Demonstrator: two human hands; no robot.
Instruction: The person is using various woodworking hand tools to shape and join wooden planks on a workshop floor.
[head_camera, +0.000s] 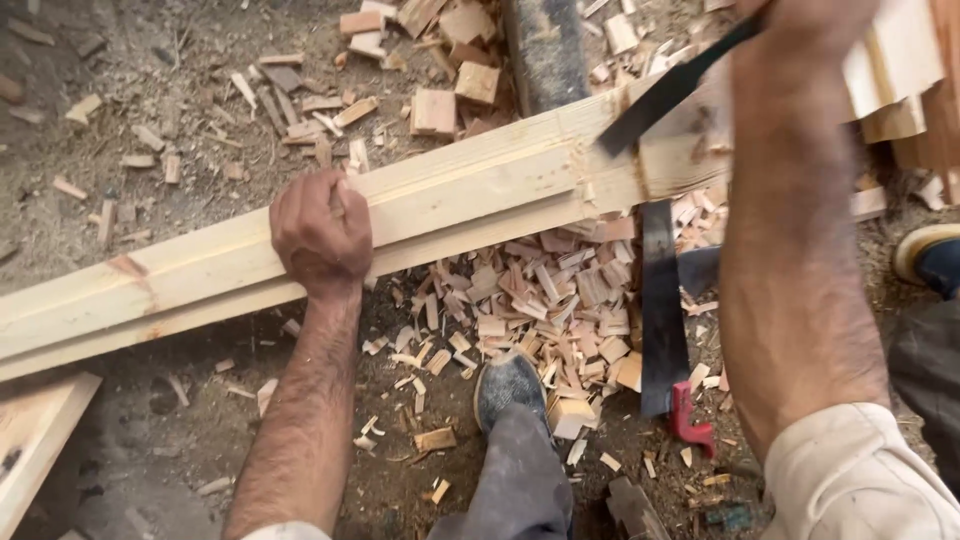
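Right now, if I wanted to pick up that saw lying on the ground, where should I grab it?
Probably by the red handle of the saw, at the end nearest the person. The long dark blade lies flat among the wood chips with its far end under the plank, so come from the handle side and slide it out, fingers off the blade.

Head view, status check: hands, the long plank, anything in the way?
Left hand clamped on the long plank. Right hand, at top edge, holds a dark blade on the plank. Handsaw and wood chips lie beneath.
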